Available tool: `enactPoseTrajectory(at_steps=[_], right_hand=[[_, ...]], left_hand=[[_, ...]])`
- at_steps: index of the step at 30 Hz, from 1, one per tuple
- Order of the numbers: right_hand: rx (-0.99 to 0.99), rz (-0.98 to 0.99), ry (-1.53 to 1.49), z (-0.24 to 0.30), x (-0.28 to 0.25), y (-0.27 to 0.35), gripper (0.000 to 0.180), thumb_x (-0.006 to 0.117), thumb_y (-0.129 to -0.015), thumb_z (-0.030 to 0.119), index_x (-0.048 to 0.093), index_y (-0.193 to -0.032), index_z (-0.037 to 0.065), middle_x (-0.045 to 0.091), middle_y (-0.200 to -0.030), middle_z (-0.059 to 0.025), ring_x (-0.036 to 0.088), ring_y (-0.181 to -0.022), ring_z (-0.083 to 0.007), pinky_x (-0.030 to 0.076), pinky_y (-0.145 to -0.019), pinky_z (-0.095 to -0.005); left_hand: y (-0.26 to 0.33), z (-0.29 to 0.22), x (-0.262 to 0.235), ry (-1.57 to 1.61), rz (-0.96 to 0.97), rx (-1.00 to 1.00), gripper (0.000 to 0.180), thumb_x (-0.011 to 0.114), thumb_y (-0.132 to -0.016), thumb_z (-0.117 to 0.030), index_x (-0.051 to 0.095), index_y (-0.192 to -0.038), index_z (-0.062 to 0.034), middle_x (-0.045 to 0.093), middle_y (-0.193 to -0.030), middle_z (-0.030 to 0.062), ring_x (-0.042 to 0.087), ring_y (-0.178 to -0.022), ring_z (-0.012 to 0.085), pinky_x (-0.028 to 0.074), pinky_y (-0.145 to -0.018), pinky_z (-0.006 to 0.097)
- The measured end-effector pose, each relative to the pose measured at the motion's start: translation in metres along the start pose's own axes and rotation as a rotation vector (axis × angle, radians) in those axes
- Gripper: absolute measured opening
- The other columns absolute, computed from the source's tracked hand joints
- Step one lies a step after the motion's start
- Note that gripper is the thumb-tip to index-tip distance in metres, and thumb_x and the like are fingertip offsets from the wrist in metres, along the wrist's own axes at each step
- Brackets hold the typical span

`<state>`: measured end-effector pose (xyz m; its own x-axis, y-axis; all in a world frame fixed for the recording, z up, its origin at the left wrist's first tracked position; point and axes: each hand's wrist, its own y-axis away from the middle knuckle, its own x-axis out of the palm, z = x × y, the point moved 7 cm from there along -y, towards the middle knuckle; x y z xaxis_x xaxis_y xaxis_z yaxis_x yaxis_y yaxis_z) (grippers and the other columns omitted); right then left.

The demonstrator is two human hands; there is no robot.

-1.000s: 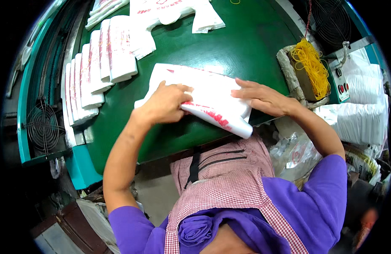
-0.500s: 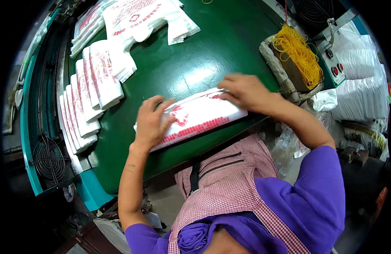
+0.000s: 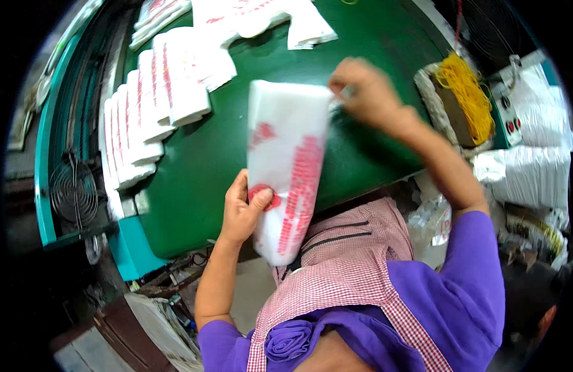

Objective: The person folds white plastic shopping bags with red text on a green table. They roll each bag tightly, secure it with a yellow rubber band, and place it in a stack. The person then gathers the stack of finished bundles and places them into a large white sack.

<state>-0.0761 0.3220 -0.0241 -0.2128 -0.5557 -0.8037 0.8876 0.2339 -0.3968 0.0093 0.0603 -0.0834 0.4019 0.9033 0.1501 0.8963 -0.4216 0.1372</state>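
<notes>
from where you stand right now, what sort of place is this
Likely a plastic-bag packing workshop: a folded white bundle in the left hand, a row of similar bundles on the green table, and a tangle of yellow bands.

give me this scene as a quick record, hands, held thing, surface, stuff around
left hand: grips the folded white bundle, thumb on its front
right hand: at the bundle's far right corner, blurred; grasp unclear
held thing: white, red print, one end toward the person
surface: green tabletop
left side: overlapping row of folded white bundles
right side: yellow bands in an open box
</notes>
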Motion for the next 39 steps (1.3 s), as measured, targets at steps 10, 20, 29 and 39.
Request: enactPoseTrajectory(at_steps=[10, 20, 29, 39], right_hand=[[0.639, 0.095, -1.874, 0.067, 0.068, 0.032, 0.02, 0.047, -0.096, 0.018, 0.06, -0.089, 0.005, 0.065, -0.091, -0.0118, 0.062, -0.082, -0.021, 0.051, -0.081, -0.0373], [-0.4, 0.779, -1.033, 0.138, 0.012, 0.039, 0.016, 0.062, -0.088, 0.014, 0.064, -0.086, -0.002, 0.069, -0.1, -0.0141, 0.068, -0.082, -0.0236, 0.054, -0.072, -0.0359], [0.164, -0.096, -0.965, 0.086, 0.116, -0.129, 0.056, 0.07, -0.079, 0.016, 0.044, -0.125, -0.002, 0.06, -0.106, -0.012, 0.059, -0.093, -0.0162, 0.049, -0.081, -0.031], [0.098, 0.298, 0.551, -0.046, 0.151, -0.224, 0.045, 0.07, -0.076, 0.02, 0.058, -0.118, 0.011, 0.056, -0.119, -0.0127, 0.052, -0.113, -0.032, 0.047, -0.088, -0.0456]], left_hand=[[-0.028, -0.018, 0.006, 0.815, 0.201, 0.064, 0.044, 0.065, -0.087, -0.012, 0.049, -0.126, -0.0006, 0.062, -0.114, 0.008, 0.061, -0.102, 0.0158, 0.048, -0.091, 0.03], [-0.032, -0.021, -0.074, 0.144, -0.298, 0.108, 0.026, 0.065, -0.084, -0.003, 0.05, -0.105, -0.0059, 0.057, -0.093, 0.0023, 0.055, -0.082, 0.0074, 0.048, -0.073, 0.021], [-0.087, -0.086, -0.092, -0.529, -0.604, 0.707, 0.032, 0.058, -0.086, -0.006, 0.058, -0.118, -0.0057, 0.056, -0.118, 0.0087, 0.05, -0.111, 0.0198, 0.039, -0.096, 0.032], [-0.153, -0.058, -0.131, -1.561, -0.568, 0.598, 0.042, 0.073, -0.061, -0.028, 0.064, -0.101, -0.0174, 0.054, -0.119, 0.0047, 0.04, -0.123, 0.0275, 0.033, -0.101, 0.047]])
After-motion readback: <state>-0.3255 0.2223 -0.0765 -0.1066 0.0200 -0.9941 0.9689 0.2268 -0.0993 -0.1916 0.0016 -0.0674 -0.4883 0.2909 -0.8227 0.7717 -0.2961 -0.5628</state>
